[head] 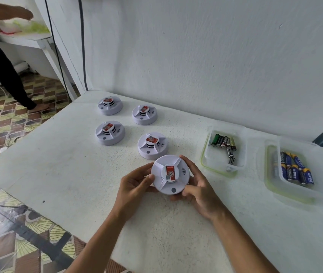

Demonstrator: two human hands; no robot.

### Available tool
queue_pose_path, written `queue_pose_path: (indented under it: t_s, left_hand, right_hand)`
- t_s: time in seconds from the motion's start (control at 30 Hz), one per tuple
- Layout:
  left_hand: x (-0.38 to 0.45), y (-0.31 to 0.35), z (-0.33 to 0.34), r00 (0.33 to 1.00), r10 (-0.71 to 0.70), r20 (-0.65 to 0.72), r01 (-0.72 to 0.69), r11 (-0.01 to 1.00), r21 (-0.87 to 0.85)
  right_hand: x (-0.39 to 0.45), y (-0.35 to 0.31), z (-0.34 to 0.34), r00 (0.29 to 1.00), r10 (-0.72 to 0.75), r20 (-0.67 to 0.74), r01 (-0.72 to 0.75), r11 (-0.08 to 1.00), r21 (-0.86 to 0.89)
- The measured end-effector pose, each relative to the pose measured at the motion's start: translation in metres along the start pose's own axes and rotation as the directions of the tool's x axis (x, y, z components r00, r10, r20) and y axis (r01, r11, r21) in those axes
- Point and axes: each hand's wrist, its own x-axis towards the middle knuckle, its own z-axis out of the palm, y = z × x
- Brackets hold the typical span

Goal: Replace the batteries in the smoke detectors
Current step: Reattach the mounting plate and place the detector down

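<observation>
A round white smoke detector (pixel 169 175) with a red label on its raised centre is held just above the white table (pixel 77 174), face up. My left hand (pixel 135 184) grips its left rim with curled fingers. My right hand (pixel 198 186) grips its right and lower rim, thumb on the edge. Several more white detectors stand on the table behind it, the nearest one (pixel 152 145) just beyond my fingers. A clear tub (pixel 223 152) holds several dark and green batteries. Another clear tub (pixel 294 172) holds several blue batteries.
The table stands against a white wall (pixel 196 56). Its left edge drops to a patterned tile floor (pixel 8 123). Another person (pixel 3 62) stands at the far left by a white shelf. Black cables run down the wall corner.
</observation>
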Motion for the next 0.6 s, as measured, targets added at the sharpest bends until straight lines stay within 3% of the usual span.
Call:
queue_pose_path:
  t_s: [0.47, 0.53, 0.6]
  left_hand:
    - [0.021, 0.027, -0.004, 0.986, -0.127, 0.105, 0.128, 0.992, -0.007]
    - [0.034, 0.041, -0.007, 0.980, -0.139, 0.142, 0.139, 0.990, 0.009]
    - [0.052, 0.054, -0.011, 0.972, -0.144, 0.183, 0.141, 0.989, 0.033]
  right_hand:
    - [0.004, -0.005, 0.003, 1.000, 0.012, 0.005, -0.012, 0.999, 0.047]
    - [0.006, -0.019, 0.010, 0.998, -0.026, -0.048, 0.024, 0.999, -0.048]
    - [0.011, -0.036, 0.019, 0.987, -0.098, -0.126, 0.060, 0.959, -0.275]
